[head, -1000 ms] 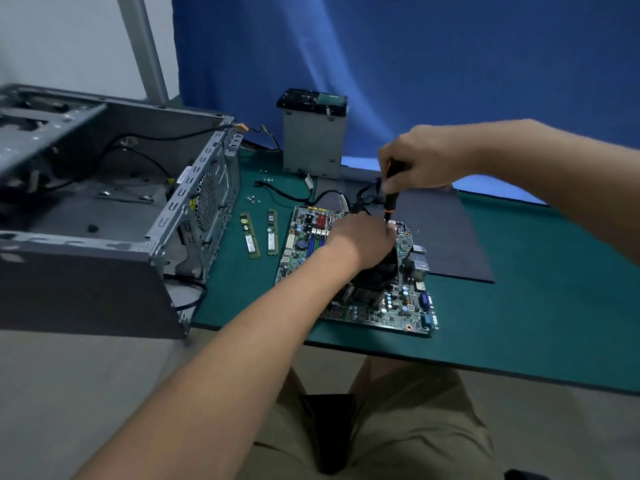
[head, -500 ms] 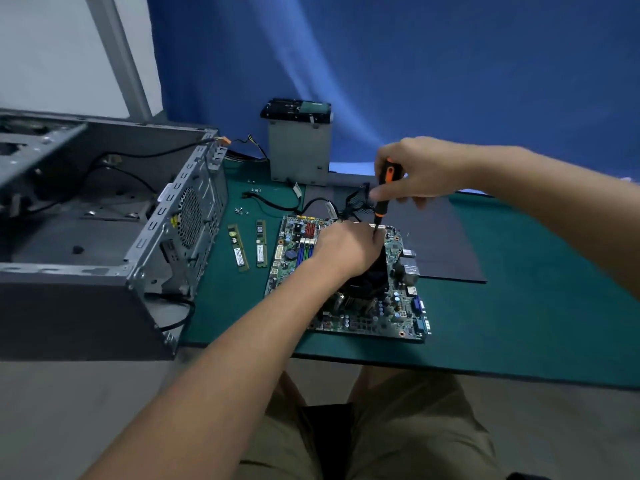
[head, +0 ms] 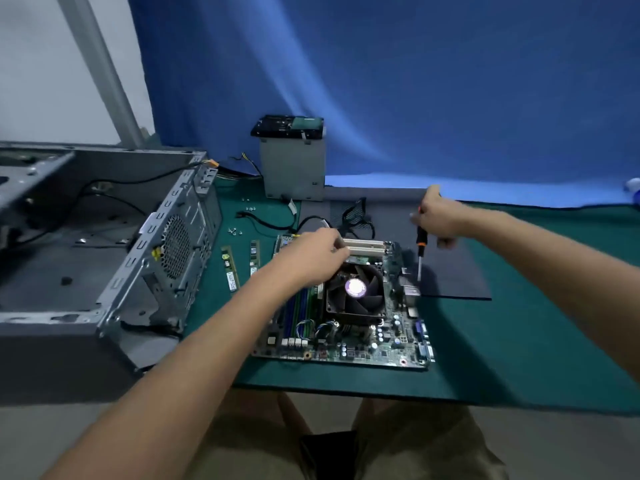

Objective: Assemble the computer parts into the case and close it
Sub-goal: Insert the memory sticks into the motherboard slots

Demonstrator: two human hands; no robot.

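The motherboard (head: 363,344) is laid flat on the green mat (head: 502,341) beside the open case (head: 114,258), seemingly for bench work before mounting; a screwdriver (head: 421,244) is gripped tip-down by the right hand (head: 438,216) off its right edge, while whether the left hand (head: 311,258), curled at the cooler fan (head: 356,296), holds anything cannot be told.

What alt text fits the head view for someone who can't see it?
A person's right hand grips a screwdriver upright, tip down, at the right edge of a motherboard on a green mat; the left hand is over it beside the fan. An open case lies left, two RAM sticks between.
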